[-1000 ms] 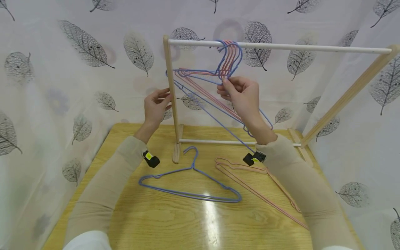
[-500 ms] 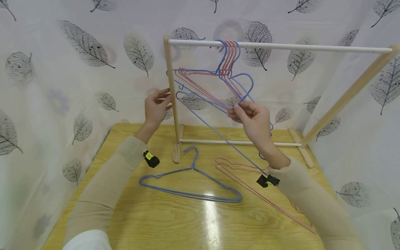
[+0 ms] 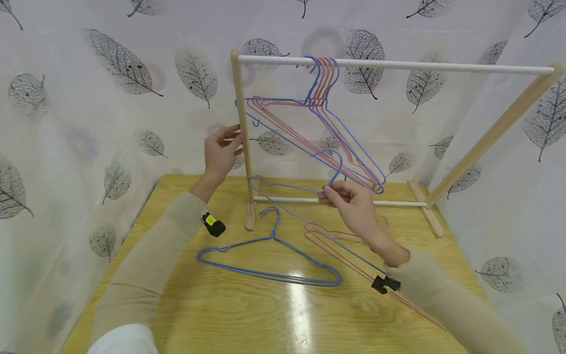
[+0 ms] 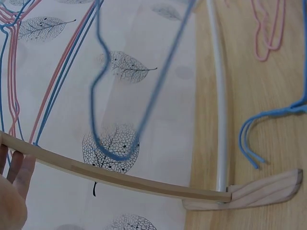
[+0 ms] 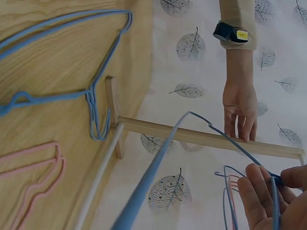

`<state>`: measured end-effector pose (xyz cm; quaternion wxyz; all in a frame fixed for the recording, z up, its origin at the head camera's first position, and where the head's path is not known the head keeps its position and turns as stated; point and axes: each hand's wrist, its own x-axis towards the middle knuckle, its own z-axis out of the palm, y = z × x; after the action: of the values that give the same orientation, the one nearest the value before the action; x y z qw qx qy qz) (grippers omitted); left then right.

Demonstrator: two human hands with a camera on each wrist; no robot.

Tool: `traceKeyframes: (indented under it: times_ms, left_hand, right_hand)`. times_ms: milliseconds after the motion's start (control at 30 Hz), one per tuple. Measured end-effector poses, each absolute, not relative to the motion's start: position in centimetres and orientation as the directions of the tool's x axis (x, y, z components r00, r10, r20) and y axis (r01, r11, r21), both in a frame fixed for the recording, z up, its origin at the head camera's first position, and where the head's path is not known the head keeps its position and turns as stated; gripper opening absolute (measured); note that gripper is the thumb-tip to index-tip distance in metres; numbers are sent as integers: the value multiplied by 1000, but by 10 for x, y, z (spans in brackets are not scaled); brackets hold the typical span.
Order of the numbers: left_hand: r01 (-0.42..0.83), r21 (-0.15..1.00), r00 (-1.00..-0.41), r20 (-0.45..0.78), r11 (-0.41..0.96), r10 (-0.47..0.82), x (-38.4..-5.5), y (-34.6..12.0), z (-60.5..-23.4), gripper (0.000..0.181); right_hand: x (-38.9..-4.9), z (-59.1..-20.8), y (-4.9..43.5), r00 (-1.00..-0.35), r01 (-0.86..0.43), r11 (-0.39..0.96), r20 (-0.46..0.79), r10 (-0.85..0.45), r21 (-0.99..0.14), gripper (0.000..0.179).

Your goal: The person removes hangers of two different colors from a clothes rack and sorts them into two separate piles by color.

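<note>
My right hand [image 3: 353,204] pinches a blue wire hanger [image 3: 341,164] at its neck, below the hook. This hanger tilts in front of the rack, its hook beneath the white rail [image 3: 420,67]; part of it is hidden by the hand and forearm. In the right wrist view the thumb and fingers [image 5: 256,194] meet at the blue neck. My left hand [image 3: 221,152] holds the wooden left post [image 3: 240,98] of the clothes rack, its fingertips partly behind the post. Several pink and blue hangers [image 3: 319,101] hang bunched on the rail, left of its middle.
Blue hangers [image 3: 274,236] lie stacked on the wooden table [image 3: 247,314], in front of the rack's left foot [image 3: 249,216]. Pink hangers [image 3: 315,239] lie to their right, partly under my right forearm. A lower white bar [image 3: 287,200] joins the rack's feet. Leaf-printed curtain surrounds the table.
My right hand has brought the blue hanger off the rail and down toward the table, turning its hook upward again. The left hand stays on the post.
</note>
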<state>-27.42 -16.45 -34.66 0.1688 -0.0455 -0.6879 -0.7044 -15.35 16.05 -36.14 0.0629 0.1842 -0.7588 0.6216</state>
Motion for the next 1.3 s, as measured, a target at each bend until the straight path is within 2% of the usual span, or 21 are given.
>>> traceKeyframes:
  times_ms: [333,567,833,1033,1300]
  left_hand:
    - [294,956,-941,290,1,-175,-274,-164,-346,33]
    - [304,953,-938,300,2,-172,-276,-164,-346,33]
    - [304,953,-936,302,20,-181,-275,-164,-347,31]
    - [311,950,-935,310,21,-175,-274,-164,-347,32]
    - [316,948,-932,315,25,-179,-273,-164,-347,33]
  right_hand:
    - [-143,-416,139,-920,-233,100,186,-346,-967,23]
    - [-150,-450,118,-869,-77,77,29,-495,-994,27]
    - [-155,-468,93,-850,129,66,-144,-506,-990,34]
    - [-160,-483,79,-822,160,84,-180,-540,-983,35]
    - [-178,-509,75,-837,160,113,-196,-511,-981,31]
